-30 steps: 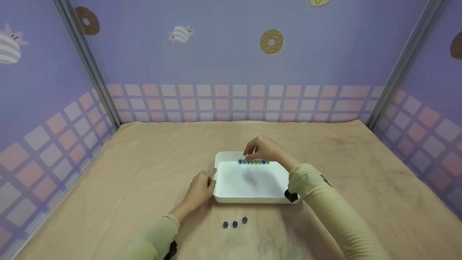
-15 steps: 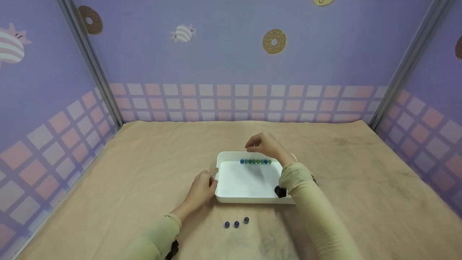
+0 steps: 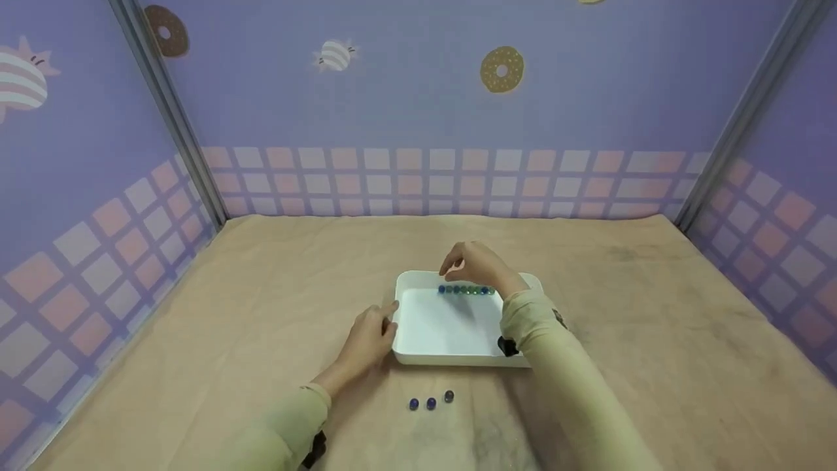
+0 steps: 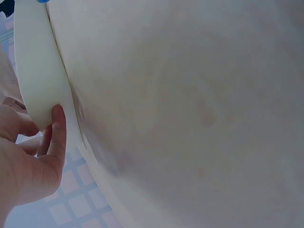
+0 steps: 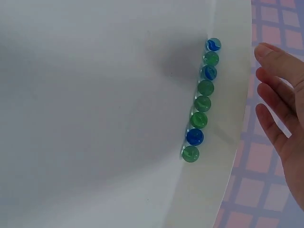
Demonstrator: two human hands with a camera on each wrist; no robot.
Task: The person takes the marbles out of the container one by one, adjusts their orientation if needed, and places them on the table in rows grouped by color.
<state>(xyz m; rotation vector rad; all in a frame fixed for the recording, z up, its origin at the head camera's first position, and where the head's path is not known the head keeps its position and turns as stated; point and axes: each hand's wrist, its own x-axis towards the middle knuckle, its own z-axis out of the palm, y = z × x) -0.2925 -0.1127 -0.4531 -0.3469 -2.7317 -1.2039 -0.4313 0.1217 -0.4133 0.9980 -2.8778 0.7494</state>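
Observation:
A shallow white tray [image 3: 451,320] lies on the cloth-covered table. Along its far inner wall runs a straight row of several green and blue glass marbles [image 5: 202,103], touching one another. My right hand [image 3: 480,265] hovers over the far rim beside this row. In the right wrist view its fingers [image 5: 273,92] are loosely bent, apart from the marbles and holding nothing. My left hand [image 3: 367,337] rests against the tray's left side. One fingertip [image 4: 58,111] touches the outer wall in the left wrist view. Three dark blue marbles [image 3: 431,403] lie on the cloth in front of the tray.
Beige cloth [image 3: 294,275] covers the table around the tray, with wrinkles and darker stains. A purple patterned wall [image 3: 418,111] stands at the back, with similar walls at both sides and grey posts [image 3: 171,121] in the corners.
My right hand has risen from the marble row to the far rim, uncovering the whole row. My left hand stays at the tray's side. The view has shifted slightly.

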